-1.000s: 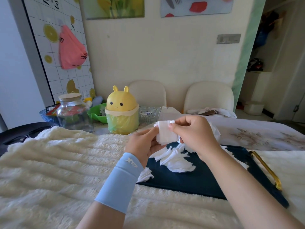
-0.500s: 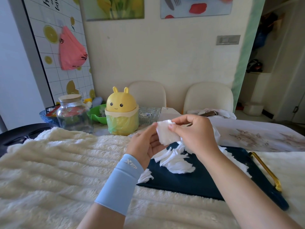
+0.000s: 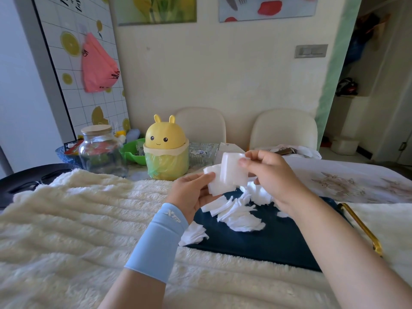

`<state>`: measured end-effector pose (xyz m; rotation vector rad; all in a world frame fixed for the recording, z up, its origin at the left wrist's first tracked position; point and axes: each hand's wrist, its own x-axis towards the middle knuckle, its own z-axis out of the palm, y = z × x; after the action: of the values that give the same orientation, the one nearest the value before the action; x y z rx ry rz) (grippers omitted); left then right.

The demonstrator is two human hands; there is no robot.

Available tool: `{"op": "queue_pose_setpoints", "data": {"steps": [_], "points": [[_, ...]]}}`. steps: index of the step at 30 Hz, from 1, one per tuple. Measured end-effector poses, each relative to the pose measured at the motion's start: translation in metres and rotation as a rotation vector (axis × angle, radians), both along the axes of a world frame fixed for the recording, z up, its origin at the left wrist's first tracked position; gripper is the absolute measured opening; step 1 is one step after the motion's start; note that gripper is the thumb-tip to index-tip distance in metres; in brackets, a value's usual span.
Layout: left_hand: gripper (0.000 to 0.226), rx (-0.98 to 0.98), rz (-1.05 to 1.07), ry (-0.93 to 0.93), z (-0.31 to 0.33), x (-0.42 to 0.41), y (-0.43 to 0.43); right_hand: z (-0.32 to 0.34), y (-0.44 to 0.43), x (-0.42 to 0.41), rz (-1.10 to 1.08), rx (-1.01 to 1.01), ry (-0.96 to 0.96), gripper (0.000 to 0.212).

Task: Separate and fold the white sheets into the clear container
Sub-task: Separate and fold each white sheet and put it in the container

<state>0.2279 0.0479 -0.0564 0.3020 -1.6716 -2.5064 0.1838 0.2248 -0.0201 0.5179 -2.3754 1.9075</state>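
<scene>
I hold white sheets in the air above a dark blue tray (image 3: 263, 244). My left hand (image 3: 191, 195), with a light blue wrist sleeve, pinches one white sheet (image 3: 215, 185) by its left edge. My right hand (image 3: 269, 175) pinches a second white sheet (image 3: 233, 169) at its upper right corner; this sheet curves and overlaps the first. A loose pile of white sheets (image 3: 238, 212) lies on the tray under my hands. A clear container (image 3: 201, 152) sits behind, next to the yellow bin, partly hidden by the held sheets.
A fluffy cream blanket (image 3: 78, 219) covers the table. At the back stand a yellow bunny-shaped bin (image 3: 166, 148), a glass jar (image 3: 100, 150) with a wooden lid and a green bowl (image 3: 131, 151). Two cream chairs (image 3: 283, 130) stand against the wall. The tray has a gold handle (image 3: 361, 228).
My hands have drawn apart a little. The right hand lifted its sheet up and right, peeling it from the sheet that the left hand keeps.
</scene>
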Motion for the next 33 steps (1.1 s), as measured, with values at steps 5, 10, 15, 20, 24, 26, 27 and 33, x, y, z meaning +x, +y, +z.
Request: {"op": "queue_pose_setpoints", "data": {"steps": [5, 10, 15, 20, 24, 26, 27, 33], "points": [[0.022, -0.026, 0.009, 0.000, -0.001, 0.000, -0.002, 0.008, 0.010, -0.002, 0.121, -0.287, -0.141, 0.005], [0.021, -0.035, -0.069, 0.033, 0.001, 0.002, 0.003, 0.000, -0.002, 0.004, 0.075, -0.062, -0.006, 0.011], [0.025, -0.044, -0.134, 0.058, 0.003, 0.003, 0.005, -0.006, -0.010, 0.006, -0.078, 0.085, 0.100, 0.016], [0.041, -0.094, -0.209, 0.072, 0.006, 0.006, 0.003, -0.010, -0.013, 0.005, -0.136, 0.173, 0.094, 0.028], [0.021, -0.236, -0.236, 0.078, 0.005, 0.009, -0.007, -0.011, -0.012, 0.004, 0.063, -0.047, -0.203, 0.028], [0.023, -0.236, -0.259, 0.058, 0.006, 0.010, -0.011, -0.014, -0.014, 0.004, 0.055, -0.067, -0.212, 0.021], [0.024, -0.212, -0.264, 0.047, 0.007, 0.010, -0.012, -0.016, -0.016, 0.004, 0.033, -0.059, -0.187, 0.020], [0.034, -0.052, -0.165, 0.031, 0.005, 0.005, -0.015, -0.015, -0.018, 0.008, -0.166, 0.119, 0.194, 0.017]]}}
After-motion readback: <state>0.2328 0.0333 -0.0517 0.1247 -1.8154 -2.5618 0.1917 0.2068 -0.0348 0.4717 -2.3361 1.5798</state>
